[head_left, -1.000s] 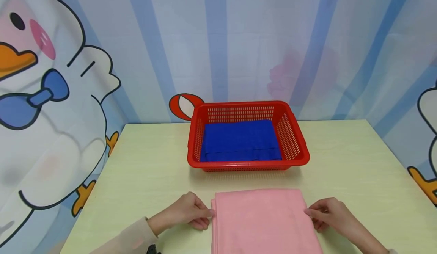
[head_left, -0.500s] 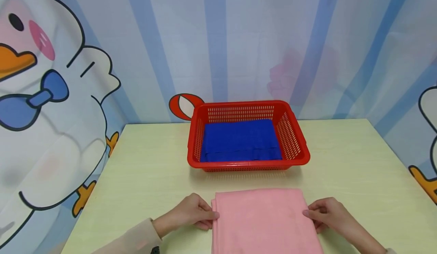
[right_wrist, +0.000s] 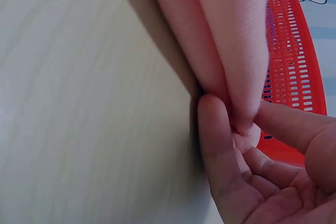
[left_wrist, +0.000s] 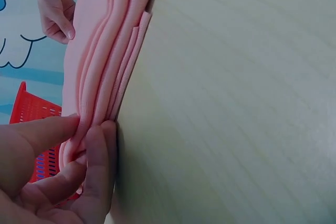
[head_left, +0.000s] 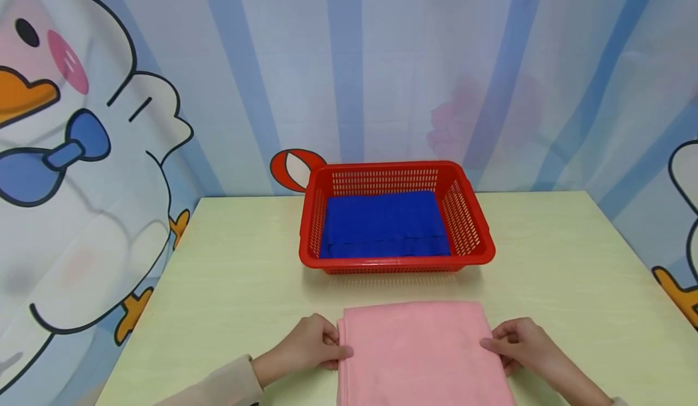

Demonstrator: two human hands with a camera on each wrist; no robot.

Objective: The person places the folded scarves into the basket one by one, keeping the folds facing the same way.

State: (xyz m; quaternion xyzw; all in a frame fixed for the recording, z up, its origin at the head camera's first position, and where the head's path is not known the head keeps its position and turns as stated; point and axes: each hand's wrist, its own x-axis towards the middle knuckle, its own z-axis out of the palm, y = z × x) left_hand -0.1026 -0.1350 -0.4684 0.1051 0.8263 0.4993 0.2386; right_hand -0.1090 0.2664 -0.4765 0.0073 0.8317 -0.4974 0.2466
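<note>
A folded pink cloth (head_left: 420, 351) lies on the table at the bottom middle of the head view. My left hand (head_left: 308, 346) pinches its left edge, thumb on top and fingers underneath; several stacked layers of the cloth (left_wrist: 100, 72) show in the left wrist view. On the opposite side my right hand (head_left: 526, 348) pinches the right edge the same way. Close up in the right wrist view, thick rounded folds of the cloth (right_wrist: 231, 40) sit between thumb and fingers. The near end of the cloth runs out of the head view.
Behind the cloth stands a red plastic basket (head_left: 398, 262) with slotted walls. Inside it lies a folded blue cloth (head_left: 384, 221). The pale table (head_left: 245, 254) ends at a printed cartoon backdrop (head_left: 382, 79) at the back and sides.
My left hand has moved right and slightly nearer, its thumb now on top of the cloth's left edge. The right thumb has slid a little further over the right edge.
</note>
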